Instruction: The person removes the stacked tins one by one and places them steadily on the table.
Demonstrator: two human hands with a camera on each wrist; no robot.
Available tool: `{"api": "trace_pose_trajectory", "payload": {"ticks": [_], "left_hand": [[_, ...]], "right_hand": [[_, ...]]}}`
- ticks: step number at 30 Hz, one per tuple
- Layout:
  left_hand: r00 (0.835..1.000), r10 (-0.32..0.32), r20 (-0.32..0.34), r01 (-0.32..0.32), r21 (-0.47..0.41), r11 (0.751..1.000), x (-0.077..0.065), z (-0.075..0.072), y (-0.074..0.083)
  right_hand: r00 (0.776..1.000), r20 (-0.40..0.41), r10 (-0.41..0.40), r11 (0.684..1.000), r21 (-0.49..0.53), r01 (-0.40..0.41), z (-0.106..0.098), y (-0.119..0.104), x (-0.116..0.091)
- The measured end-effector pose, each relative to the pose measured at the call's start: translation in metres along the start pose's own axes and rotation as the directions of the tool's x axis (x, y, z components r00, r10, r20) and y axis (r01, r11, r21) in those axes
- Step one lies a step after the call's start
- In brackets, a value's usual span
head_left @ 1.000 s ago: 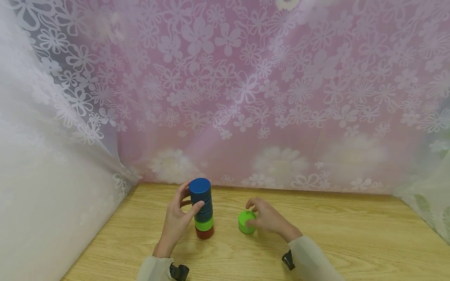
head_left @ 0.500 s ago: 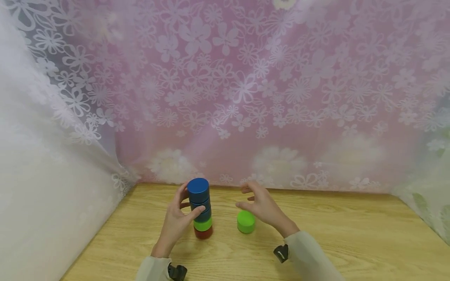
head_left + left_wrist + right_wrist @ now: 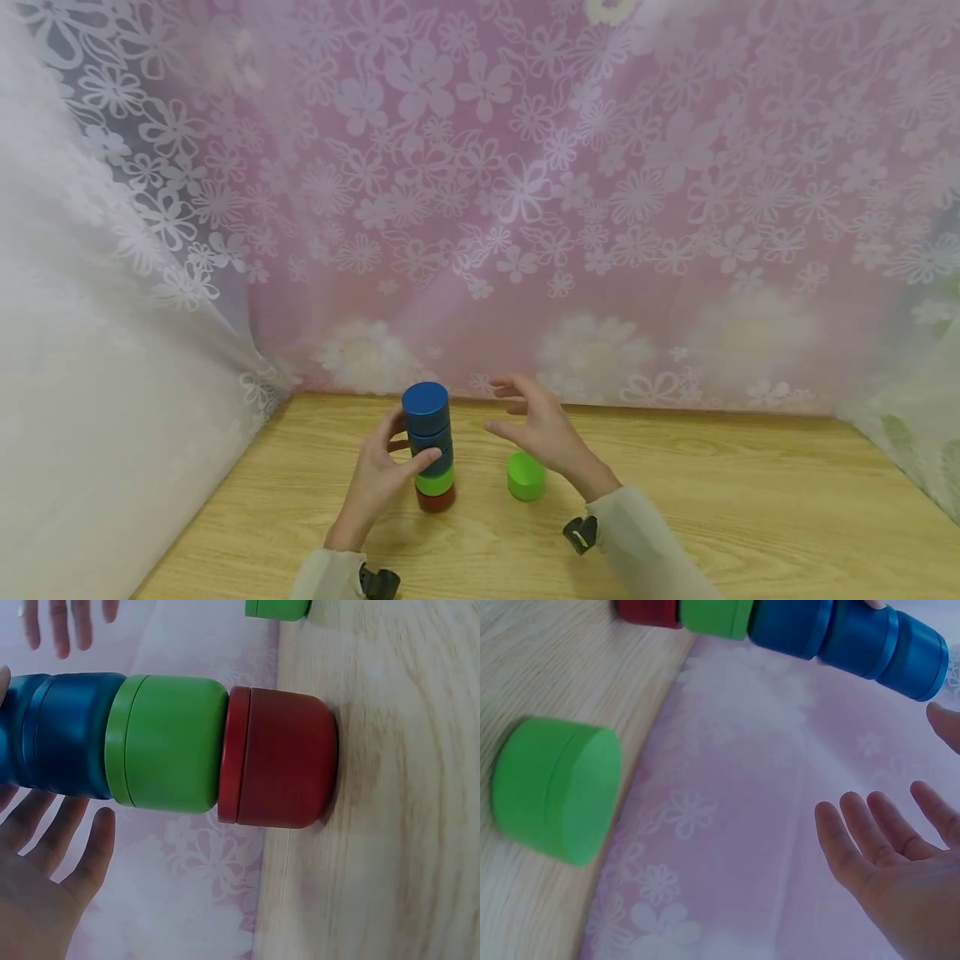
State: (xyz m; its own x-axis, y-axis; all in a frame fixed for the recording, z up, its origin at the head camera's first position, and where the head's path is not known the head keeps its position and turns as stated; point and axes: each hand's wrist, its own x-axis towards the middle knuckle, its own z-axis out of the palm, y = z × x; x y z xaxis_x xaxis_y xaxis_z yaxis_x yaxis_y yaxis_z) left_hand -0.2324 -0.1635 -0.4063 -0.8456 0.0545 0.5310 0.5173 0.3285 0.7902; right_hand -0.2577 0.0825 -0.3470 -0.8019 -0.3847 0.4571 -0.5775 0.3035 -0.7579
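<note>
A stack of small lidded canisters stands upright on the table: a red canister (image 3: pixel 281 757) at the bottom, a green canister (image 3: pixel 172 742) above it, then three blue canisters (image 3: pixel 426 408). My left hand (image 3: pixel 375 475) grips the stack at the blue part, thumb across the front and fingers behind. My right hand (image 3: pixel 542 429) holds nothing; its fingers are spread and lightly bent, thumb toward the upper part of the stack. Below it, another green canister (image 3: pixel 526 477) sits alone on the table, right of the stack.
The wooden table (image 3: pixel 712 500) ends at a pink flowered curtain (image 3: pixel 480 208) behind. A white sheet (image 3: pixel 97 375) hangs along the left, and a pale flowered sheet (image 3: pixel 915 375) along the right. Black camera mounts (image 3: pixel 380 582) sit on both wrists.
My right hand has let go of the single green canister, risen and moved left toward the stack. My left hand stays around the blue part, its thumb slightly lower.
</note>
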Motion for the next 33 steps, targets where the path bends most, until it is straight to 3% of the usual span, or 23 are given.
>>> {"api": "trace_pose_trajectory", "payload": {"ticks": [23, 33], "left_hand": [[0.999, -0.050, 0.012, 0.050, -0.028, 0.998, -0.002, 0.000, -0.004], [0.999, -0.050, 0.009, 0.050, -0.019, 0.999, -0.001, 0.001, -0.004]], "right_hand": [[0.998, 0.041, -0.053, 0.998, -0.016, 0.054, 0.019, -0.028, 0.012], [0.996, 0.048, -0.078, 0.997, -0.003, 0.079, 0.026, -0.029, 0.016]]}}
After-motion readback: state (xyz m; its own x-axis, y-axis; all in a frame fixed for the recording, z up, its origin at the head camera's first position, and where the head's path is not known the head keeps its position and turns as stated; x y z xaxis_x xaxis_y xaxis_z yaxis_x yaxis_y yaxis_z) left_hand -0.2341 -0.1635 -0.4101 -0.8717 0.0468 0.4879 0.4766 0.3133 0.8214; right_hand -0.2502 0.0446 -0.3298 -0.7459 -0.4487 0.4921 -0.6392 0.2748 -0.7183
